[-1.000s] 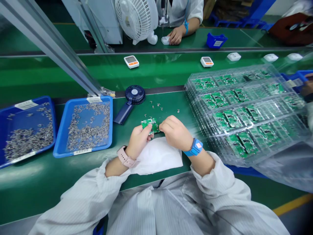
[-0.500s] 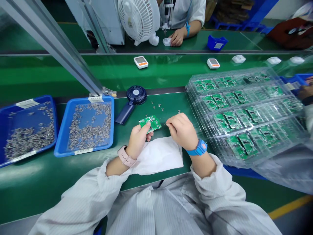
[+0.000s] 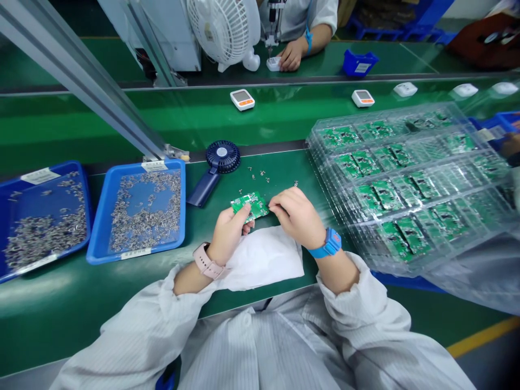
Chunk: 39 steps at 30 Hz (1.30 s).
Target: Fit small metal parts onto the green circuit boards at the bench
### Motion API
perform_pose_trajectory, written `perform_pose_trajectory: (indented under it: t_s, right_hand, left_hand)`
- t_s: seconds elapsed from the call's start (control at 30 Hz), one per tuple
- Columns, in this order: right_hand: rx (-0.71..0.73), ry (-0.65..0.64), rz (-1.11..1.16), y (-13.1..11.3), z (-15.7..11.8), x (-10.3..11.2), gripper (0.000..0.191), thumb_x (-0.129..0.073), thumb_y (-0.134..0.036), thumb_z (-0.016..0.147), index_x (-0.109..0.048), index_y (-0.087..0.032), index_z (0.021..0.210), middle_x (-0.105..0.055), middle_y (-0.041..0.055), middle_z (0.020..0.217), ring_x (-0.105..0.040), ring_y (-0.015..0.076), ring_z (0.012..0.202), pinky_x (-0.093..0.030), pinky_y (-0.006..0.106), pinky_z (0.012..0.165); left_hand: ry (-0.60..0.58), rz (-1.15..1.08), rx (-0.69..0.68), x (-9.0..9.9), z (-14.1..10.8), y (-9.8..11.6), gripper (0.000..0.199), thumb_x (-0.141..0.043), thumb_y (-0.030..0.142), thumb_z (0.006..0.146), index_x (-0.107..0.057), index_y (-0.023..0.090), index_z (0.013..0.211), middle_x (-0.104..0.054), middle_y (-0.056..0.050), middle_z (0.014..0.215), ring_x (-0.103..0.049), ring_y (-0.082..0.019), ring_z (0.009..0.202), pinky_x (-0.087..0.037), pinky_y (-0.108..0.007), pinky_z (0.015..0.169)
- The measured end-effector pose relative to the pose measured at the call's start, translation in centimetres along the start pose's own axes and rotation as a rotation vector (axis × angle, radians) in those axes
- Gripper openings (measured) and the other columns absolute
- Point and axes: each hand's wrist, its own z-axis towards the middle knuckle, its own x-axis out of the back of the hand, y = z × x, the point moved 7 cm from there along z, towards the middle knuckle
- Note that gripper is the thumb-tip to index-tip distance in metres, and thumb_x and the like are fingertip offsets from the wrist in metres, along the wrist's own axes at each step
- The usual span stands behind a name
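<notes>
My left hand (image 3: 227, 234) grips a small green circuit board (image 3: 249, 206), holding it tilted above the green bench. My right hand (image 3: 294, 216) is pinched at the board's right edge, its fingertips touching or almost touching it. Whether those fingers hold a tiny part is too small to tell. Several small metal parts (image 3: 260, 176) lie scattered just beyond the board. A white cloth (image 3: 264, 260) lies under my wrists.
Left of my hands are two blue trays (image 3: 182, 216) of metal parts. A navy handheld fan (image 3: 215, 168) lies nearby. Stacked clear trays of green boards (image 3: 406, 184) fill the right. Beyond a conveyor carrying white devices (image 3: 241, 99), a co-worker's hand (image 3: 292, 56) rests beside a white fan (image 3: 221, 27).
My right hand has moved left, from just beside the board to its right edge. The board stays in my left hand. The whole view has shifted slightly.
</notes>
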Motion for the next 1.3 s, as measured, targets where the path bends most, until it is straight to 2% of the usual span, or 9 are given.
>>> perform_pose_trajectory:
  t_s: [0.23,0.3,0.67,0.87,1.3]
  right_hand:
    - [-0.213,0.029,0.186,1.2,0.0,-0.7,0.010,-0.059,-0.014,0.090,-0.060,-0.021,0.083,-0.065,0.0019,0.080,-0.055,0.0178,0.080,-0.045,0.032,0.074]
    - [-0.225,0.021,0.205,1.2,0.0,-0.9,0.011,-0.058,-0.015,0.091,-0.059,-0.021,0.082,-0.065,0.0016,0.080,-0.055,0.0175,0.078,-0.044,0.032,0.073]
    - [0.035,0.009,0.137,-0.4,0.3,-0.8,0.018,-0.046,-0.008,0.094,-0.054,-0.021,0.084,-0.059,0.0020,0.079,-0.053,0.0174,0.078,-0.042,0.034,0.078]
    - [0.065,-0.041,0.087,-0.7,0.1,-1.4,0.023,-0.041,-0.003,0.091,-0.052,-0.021,0.083,-0.061,0.0044,0.082,-0.052,0.0197,0.082,-0.044,0.038,0.081]
    - [0.087,0.000,0.070,-1.0,-0.3,-2.2,0.024,-0.040,-0.003,0.090,-0.056,-0.021,0.084,-0.060,0.0051,0.080,-0.051,0.0205,0.081,-0.045,0.039,0.077]
  left_hand:
    - [-0.026,-0.015,-0.003,-0.2,0.0,0.1,0.036,-0.066,0.048,0.078,-0.057,0.015,0.069,-0.056,0.001,0.053,-0.047,-0.008,0.045,-0.036,-0.019,0.042]
    - [-0.024,-0.015,0.002,-0.2,0.0,0.1,0.035,-0.066,0.048,0.078,-0.057,0.015,0.069,-0.056,0.001,0.053,-0.047,-0.008,0.045,-0.037,-0.019,0.042]
    - [-0.029,-0.012,0.000,-0.3,-0.1,0.2,0.034,-0.064,0.046,0.079,-0.056,0.016,0.066,-0.055,0.002,0.052,-0.047,-0.008,0.045,-0.037,-0.019,0.043]
    - [-0.011,0.011,0.005,-0.1,0.0,0.1,0.035,-0.066,0.046,0.077,-0.056,0.015,0.063,-0.056,0.000,0.050,-0.048,-0.008,0.043,-0.036,-0.019,0.041]
    - [0.031,-0.024,0.058,0.1,-0.2,0.1,0.035,-0.069,0.045,0.075,-0.054,0.016,0.063,-0.057,0.000,0.050,-0.048,-0.008,0.043,-0.034,-0.019,0.040]
